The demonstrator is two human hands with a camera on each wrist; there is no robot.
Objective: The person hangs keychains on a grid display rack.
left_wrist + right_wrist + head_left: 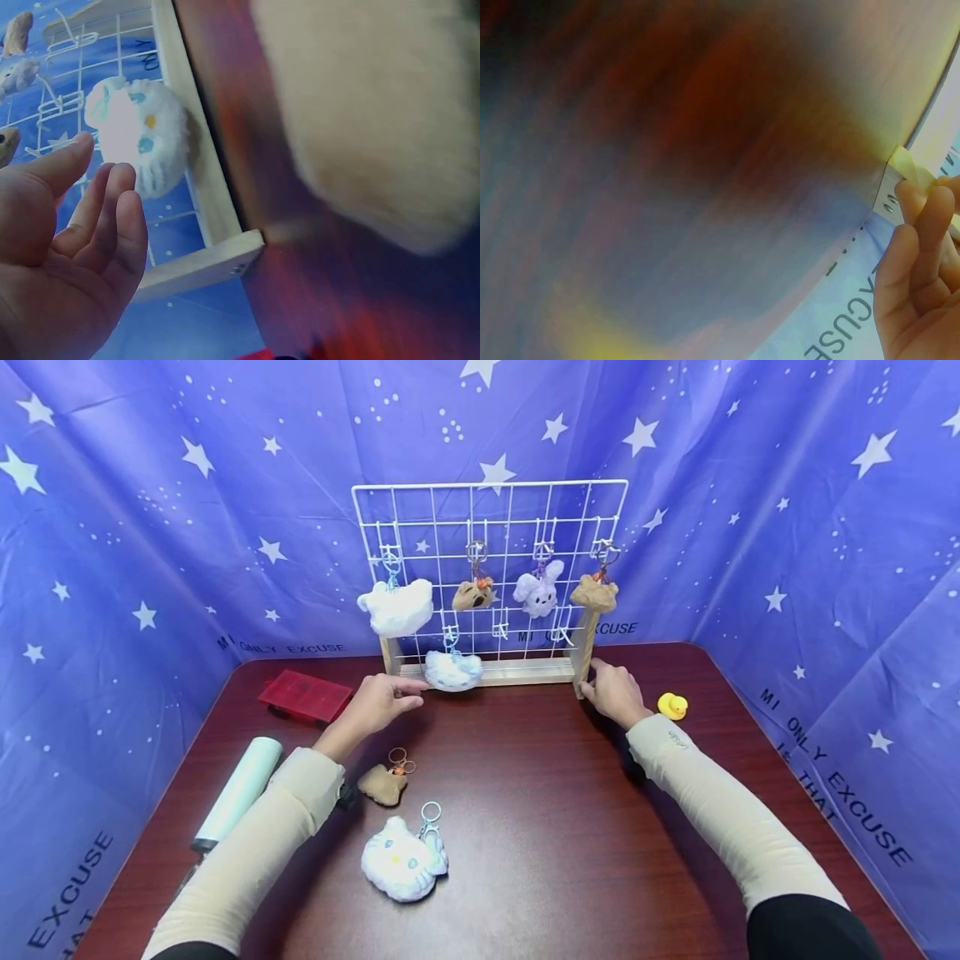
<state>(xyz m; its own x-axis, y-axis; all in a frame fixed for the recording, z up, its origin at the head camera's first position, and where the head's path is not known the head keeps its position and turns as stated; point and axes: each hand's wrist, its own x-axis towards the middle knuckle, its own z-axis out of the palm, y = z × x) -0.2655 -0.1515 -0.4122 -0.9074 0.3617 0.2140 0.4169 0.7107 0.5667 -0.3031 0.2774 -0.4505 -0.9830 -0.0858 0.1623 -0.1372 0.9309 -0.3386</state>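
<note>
A white wire grid rack on a wooden base carries several plush keychains. My right hand holds the right wooden foot of this rack, the fingertips at its front end in the right wrist view. My left hand has its fingers extended, close beside a white cat plush keychain on a lower hook. That plush faces the left wrist view. Along the upper hooks hang a white plush, a brown bear plush, a lilac bunny plush and another brown plush.
On the table lie a brown plush keychain and a white cat plush keychain. A red translucent box-like thing and a pale green cylinder are on the left. A yellow rubber duck sits right.
</note>
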